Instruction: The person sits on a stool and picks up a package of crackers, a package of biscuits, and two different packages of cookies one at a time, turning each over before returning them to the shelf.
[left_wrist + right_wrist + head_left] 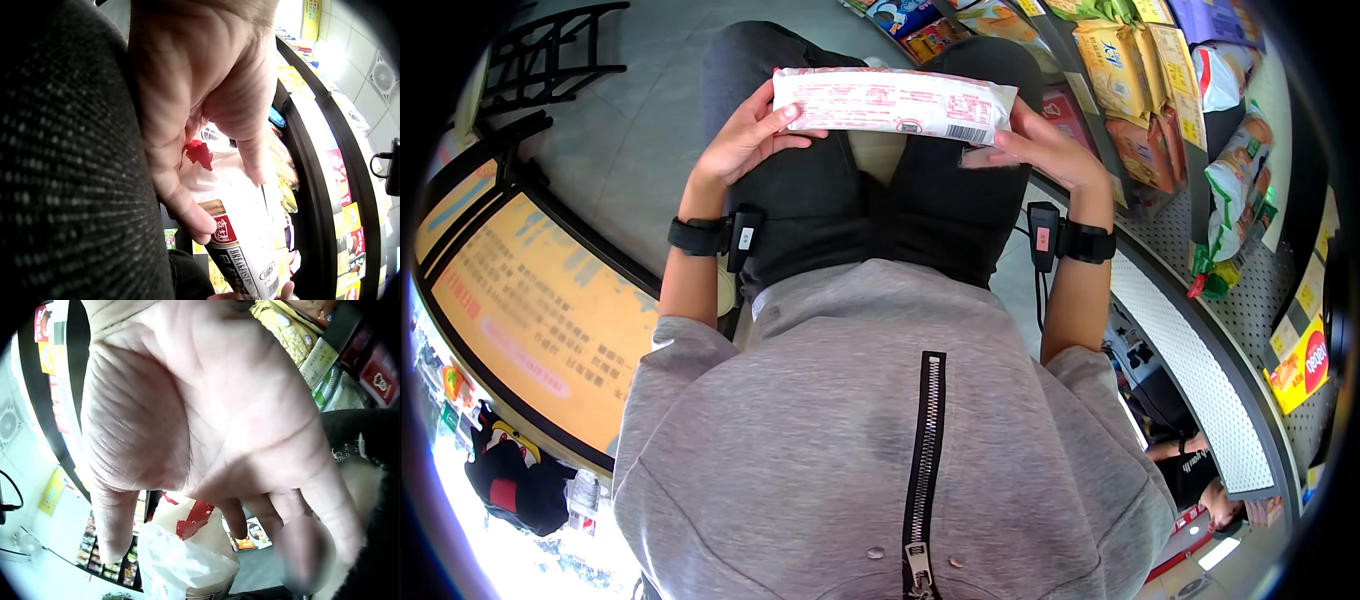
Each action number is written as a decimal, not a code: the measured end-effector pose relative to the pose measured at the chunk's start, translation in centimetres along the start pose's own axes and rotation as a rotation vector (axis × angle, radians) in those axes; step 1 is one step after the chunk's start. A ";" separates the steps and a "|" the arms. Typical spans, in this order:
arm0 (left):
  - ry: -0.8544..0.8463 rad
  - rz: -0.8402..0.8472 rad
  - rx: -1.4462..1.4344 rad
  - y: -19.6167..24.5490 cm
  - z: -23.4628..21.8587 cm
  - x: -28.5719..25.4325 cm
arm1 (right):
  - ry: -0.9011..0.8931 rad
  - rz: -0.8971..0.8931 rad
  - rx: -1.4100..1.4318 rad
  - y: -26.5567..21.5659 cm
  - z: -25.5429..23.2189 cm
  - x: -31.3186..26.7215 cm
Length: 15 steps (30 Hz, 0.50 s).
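A long white biscuit packet point(895, 105) with red print and a barcode lies crosswise between both hands, above the dark-trousered knees in the head view. My left hand point(745, 140) holds its left end, thumb over the printed face and fingers underneath. At the other end my right hand point(1055, 150) grips near the barcode, with the thumb in front and the fingers behind the wrapper. The left wrist view shows the packet's point(240, 250) label side, reading BREAKFAST. From the right wrist, the crimped wrapper end point(187, 550) shows a red patch below the palm.
Shelves at the right carry bagged snacks point(1120, 70) and a green-and-white bag point(1240, 190). A black-framed yellow board point(540, 300) stands at the left, with a black metal rack point(555, 55) beyond it. Part of another person point(1200, 475) shows at lower right.
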<state>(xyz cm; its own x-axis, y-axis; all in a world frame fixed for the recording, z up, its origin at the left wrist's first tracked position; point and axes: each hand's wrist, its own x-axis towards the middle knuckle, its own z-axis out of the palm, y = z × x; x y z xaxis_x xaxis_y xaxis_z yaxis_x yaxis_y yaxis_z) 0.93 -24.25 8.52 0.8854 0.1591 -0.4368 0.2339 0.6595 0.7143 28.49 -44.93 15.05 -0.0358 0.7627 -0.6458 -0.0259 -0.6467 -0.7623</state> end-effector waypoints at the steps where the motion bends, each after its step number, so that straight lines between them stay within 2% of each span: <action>1: -0.002 -0.001 -0.002 -0.1 -0.1 0.0 | -0.017 0.065 0.015 -0.4 0.1 -0.2; 2: -0.004 -0.003 -0.003 -0.1 -0.1 0.0 | -0.034 0.129 0.031 -0.6 0.1 -0.3; 15: -0.002 -0.001 0.012 0.0 0.0 0.0 | -0.102 0.115 0.136 0.5 0.3 0.1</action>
<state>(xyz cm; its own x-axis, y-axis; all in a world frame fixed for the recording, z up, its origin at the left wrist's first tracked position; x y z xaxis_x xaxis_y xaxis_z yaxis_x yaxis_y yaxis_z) 0.95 -24.24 8.47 0.8861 0.1566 -0.4362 0.2395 0.6512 0.7202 28.22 -45.22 14.60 -0.1474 0.6831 -0.7153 -0.1504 -0.7302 -0.6664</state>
